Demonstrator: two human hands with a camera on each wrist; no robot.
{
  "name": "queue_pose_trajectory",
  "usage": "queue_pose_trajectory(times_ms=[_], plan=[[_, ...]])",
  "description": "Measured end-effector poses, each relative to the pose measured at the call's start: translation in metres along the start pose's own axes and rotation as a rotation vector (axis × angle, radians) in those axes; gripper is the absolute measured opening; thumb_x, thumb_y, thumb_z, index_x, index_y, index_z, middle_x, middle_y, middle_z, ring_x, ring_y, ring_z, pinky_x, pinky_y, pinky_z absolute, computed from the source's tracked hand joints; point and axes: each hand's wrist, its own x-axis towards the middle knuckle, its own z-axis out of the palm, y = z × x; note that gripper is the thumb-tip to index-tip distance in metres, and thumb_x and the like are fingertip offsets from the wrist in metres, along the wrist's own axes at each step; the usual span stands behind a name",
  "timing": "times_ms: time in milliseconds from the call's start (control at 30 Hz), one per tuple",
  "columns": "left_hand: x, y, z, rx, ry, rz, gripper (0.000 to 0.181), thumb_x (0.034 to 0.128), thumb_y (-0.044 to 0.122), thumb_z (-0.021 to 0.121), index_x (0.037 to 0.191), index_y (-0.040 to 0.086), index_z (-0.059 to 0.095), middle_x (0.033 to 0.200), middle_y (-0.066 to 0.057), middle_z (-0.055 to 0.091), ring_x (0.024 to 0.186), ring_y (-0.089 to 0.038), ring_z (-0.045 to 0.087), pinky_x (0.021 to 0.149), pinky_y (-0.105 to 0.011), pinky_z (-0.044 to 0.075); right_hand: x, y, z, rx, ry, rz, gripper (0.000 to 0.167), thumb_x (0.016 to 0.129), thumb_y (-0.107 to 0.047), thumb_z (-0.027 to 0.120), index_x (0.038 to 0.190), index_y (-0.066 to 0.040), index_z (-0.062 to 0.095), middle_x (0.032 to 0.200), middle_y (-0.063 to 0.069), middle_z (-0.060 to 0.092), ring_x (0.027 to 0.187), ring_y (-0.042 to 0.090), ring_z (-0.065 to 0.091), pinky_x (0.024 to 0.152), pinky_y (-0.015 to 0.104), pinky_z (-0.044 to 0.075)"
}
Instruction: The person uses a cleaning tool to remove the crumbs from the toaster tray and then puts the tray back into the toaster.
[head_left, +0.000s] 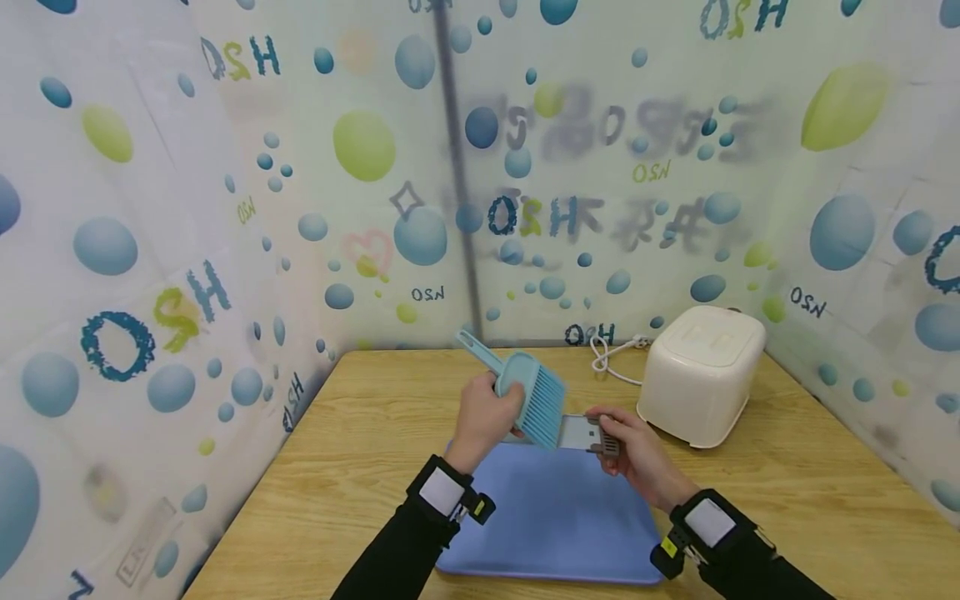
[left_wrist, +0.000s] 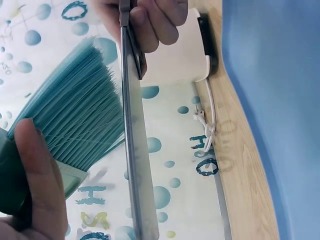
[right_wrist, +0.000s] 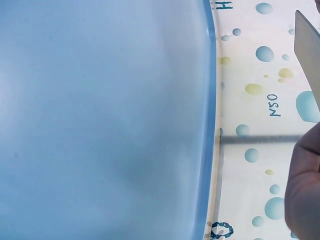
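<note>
My left hand point(head_left: 483, 421) grips a light blue hand brush point(head_left: 542, 402) near the base of its handle, the handle pointing up and away to the left. In the left wrist view the teal bristles point(left_wrist: 82, 105) fan out toward a flat grey plate point(left_wrist: 137, 150), which looks like a toaster crumb tray. Whether the bristles touch it I cannot tell. My right hand point(head_left: 637, 454) pinches the plate's dark grey slotted end point(head_left: 606, 442). Both things are held above the far part of a blue tray point(head_left: 555, 525).
A white toaster point(head_left: 701, 375) stands at the back right, its white cord point(head_left: 618, 371) lying behind it on the wooden table point(head_left: 322, 475). Patterned curtains point(head_left: 360, 208) close off the back and both sides.
</note>
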Motion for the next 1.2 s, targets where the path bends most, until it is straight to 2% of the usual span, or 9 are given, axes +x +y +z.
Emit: queue_pose_trajectory(times_ms=[133, 267, 367, 500, 633, 833, 1000, 1067, 1200], plan=[[-0.003, -0.001, 0.004, 0.000, 0.008, -0.019, 0.023, 0.0917, 0.013, 0.058, 0.100, -0.005, 0.068, 0.079, -0.012, 0.073, 0.055, -0.016, 0.069, 0.042, -0.034, 0.055, 0.000, 0.001, 0.000, 0.000, -0.004, 0.005, 0.031, 0.111, -0.022, 0.036, 0.133, -0.006, 0.052, 0.102, 0.009, 0.057, 0.066, 0.017, 0.050, 0.058, 0.026, 0.042], [-0.005, 0.002, 0.010, 0.014, 0.052, -0.028, 0.017, 0.0901, 0.012, 0.056, 0.088, -0.001, 0.068, 0.070, -0.006, 0.069, 0.050, -0.012, 0.065, 0.039, -0.032, 0.052, 0.001, 0.002, 0.001, -0.003, 0.002, 0.008, 0.030, 0.111, -0.021, 0.036, 0.132, -0.006, 0.052, 0.102, 0.010, 0.056, 0.066, 0.017, 0.050, 0.058, 0.027, 0.042], [-0.005, 0.004, 0.014, 0.043, 0.081, -0.027, 0.018, 0.0892, 0.012, 0.056, 0.072, 0.006, 0.059, 0.060, -0.001, 0.059, 0.047, -0.010, 0.057, 0.039, -0.026, 0.046, 0.001, 0.003, 0.001, -0.004, 0.010, 0.009, 0.031, 0.111, -0.021, 0.036, 0.132, -0.006, 0.052, 0.102, 0.009, 0.056, 0.066, 0.017, 0.050, 0.058, 0.026, 0.043], [-0.004, 0.006, 0.018, 0.058, 0.088, -0.021, 0.025, 0.0897, 0.012, 0.055, 0.065, 0.011, 0.051, 0.058, 0.001, 0.056, 0.050, -0.009, 0.054, 0.044, -0.024, 0.042, 0.001, 0.002, 0.001, 0.008, 0.015, 0.012, 0.029, 0.111, -0.021, 0.037, 0.129, -0.009, 0.056, 0.101, 0.008, 0.057, 0.066, 0.017, 0.050, 0.058, 0.026, 0.043], [-0.006, 0.003, 0.022, 0.058, 0.088, -0.023, 0.025, 0.0901, 0.013, 0.055, 0.065, 0.010, 0.053, 0.060, 0.000, 0.060, 0.051, -0.009, 0.057, 0.045, -0.024, 0.044, 0.001, 0.003, 0.001, 0.014, 0.014, 0.011, 0.029, 0.111, -0.021, 0.037, 0.129, -0.009, 0.056, 0.100, 0.007, 0.057, 0.065, 0.017, 0.049, 0.058, 0.026, 0.043], [-0.011, -0.003, 0.026, 0.092, 0.085, -0.039, 0.024, 0.0888, 0.014, 0.056, 0.065, 0.013, 0.050, 0.057, 0.002, 0.053, 0.048, -0.009, 0.053, 0.043, -0.024, 0.041, 0.001, 0.004, 0.002, 0.025, -0.004, -0.009, 0.032, 0.111, -0.020, 0.036, 0.132, -0.002, 0.052, 0.097, 0.007, 0.055, 0.064, 0.016, 0.048, 0.057, 0.027, 0.042], [-0.012, -0.005, 0.025, 0.114, 0.086, -0.039, 0.025, 0.0873, 0.013, 0.056, 0.064, 0.015, 0.046, 0.054, 0.003, 0.046, 0.047, -0.009, 0.048, 0.042, -0.024, 0.037, 0.000, 0.007, 0.000, 0.033, -0.006, -0.006, 0.028, 0.111, -0.021, 0.037, 0.126, -0.011, 0.058, 0.100, 0.008, 0.056, 0.064, 0.016, 0.048, 0.057, 0.027, 0.043], [-0.013, -0.006, 0.024, 0.115, 0.080, -0.043, 0.022, 0.0874, 0.014, 0.056, 0.067, 0.014, 0.049, 0.056, 0.003, 0.049, 0.048, -0.009, 0.050, 0.043, -0.024, 0.039, 0.000, 0.007, 0.000, 0.030, -0.002, 0.000, 0.027, 0.111, -0.022, 0.038, 0.123, -0.014, 0.060, 0.101, 0.008, 0.057, 0.065, 0.016, 0.049, 0.057, 0.027, 0.043], [-0.013, -0.007, 0.023, 0.112, 0.073, -0.046, 0.010, 0.0883, 0.014, 0.056, 0.079, 0.009, 0.059, 0.065, 0.000, 0.060, 0.054, -0.010, 0.058, 0.047, -0.026, 0.046, -0.001, 0.008, -0.001, 0.030, -0.004, 0.001, 0.028, 0.111, -0.023, 0.038, 0.126, -0.011, 0.058, 0.102, 0.009, 0.059, 0.065, 0.016, 0.049, 0.057, 0.026, 0.042]])
